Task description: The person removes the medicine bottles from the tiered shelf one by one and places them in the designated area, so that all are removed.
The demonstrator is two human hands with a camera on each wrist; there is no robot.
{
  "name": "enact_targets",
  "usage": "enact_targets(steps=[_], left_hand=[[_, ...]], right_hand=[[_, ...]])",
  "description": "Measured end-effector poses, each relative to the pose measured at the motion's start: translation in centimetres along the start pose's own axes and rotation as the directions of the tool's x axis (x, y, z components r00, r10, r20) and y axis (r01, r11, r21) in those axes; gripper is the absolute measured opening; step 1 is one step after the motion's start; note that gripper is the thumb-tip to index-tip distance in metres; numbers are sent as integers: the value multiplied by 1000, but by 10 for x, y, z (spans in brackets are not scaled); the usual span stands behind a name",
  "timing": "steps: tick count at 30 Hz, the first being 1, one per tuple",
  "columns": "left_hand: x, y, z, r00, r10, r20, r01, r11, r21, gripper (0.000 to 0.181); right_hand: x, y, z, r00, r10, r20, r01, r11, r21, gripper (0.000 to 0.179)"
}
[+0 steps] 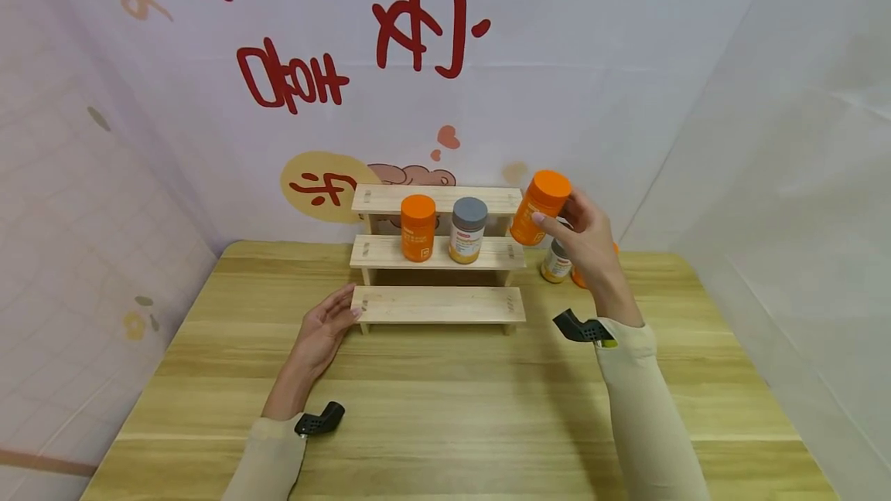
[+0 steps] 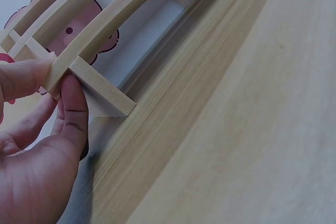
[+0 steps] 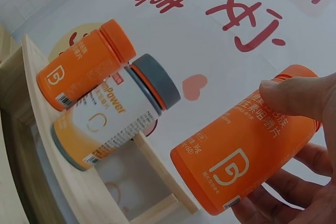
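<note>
My right hand [image 1: 588,234] grips an orange pill bottle [image 3: 241,140], thumb on the near side and fingers behind it. The bottle is tilted, near the right end of a three-tier wooden display rack [image 1: 438,304], at about middle-tier height. On the middle tier stand another orange pill bottle [image 1: 418,230] and a white-and-yellow pill bottle with a grey lid [image 1: 468,232], side by side and upright. My left hand [image 1: 326,327] pinches the left end of the rack's lowest board, thumb on top and fingers underneath, as the left wrist view shows.
Behind my right hand, a second grey-lidded bottle [image 1: 555,263] and a partly hidden orange bottle [image 1: 579,277] stand on the wooden table [image 1: 445,408], right of the rack. A printed white cloth wall [image 1: 585,60] rises behind the table.
</note>
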State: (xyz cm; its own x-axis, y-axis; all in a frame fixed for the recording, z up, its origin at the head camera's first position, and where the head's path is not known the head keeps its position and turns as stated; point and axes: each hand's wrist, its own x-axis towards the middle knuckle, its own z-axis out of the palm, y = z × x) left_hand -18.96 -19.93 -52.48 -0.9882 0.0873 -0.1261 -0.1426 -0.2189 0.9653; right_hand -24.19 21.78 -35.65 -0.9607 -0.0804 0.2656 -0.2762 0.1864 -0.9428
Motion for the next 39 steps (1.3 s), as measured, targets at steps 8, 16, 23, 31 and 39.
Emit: enact_targets(steps=[8,16,23,31,39], left_hand=[[1,2,0,1000,-18,2,18,1000,5,68],[2,2,1,1000,-18,-4,18,1000,-1,69],[1,3,1,1000,-27,-2,27,1000,-1,69],[2,2,2,1000,-9,19,9,1000,-7,70],[0,0,0,1000,-17,4,18,1000,-7,68]], right_hand=[[-9,13,-6,999,35,-3,-35,999,-22,58],[-16,25,-12,1000,24,-6,-24,1000,-4,58],[-23,40,-20,999,39,-10,-39,999,-5,57],[-33,58,-31,997,69,-25,-69,997,-26,55],[-44,73,-37,994,107,-18,-108,994,-29,52]])
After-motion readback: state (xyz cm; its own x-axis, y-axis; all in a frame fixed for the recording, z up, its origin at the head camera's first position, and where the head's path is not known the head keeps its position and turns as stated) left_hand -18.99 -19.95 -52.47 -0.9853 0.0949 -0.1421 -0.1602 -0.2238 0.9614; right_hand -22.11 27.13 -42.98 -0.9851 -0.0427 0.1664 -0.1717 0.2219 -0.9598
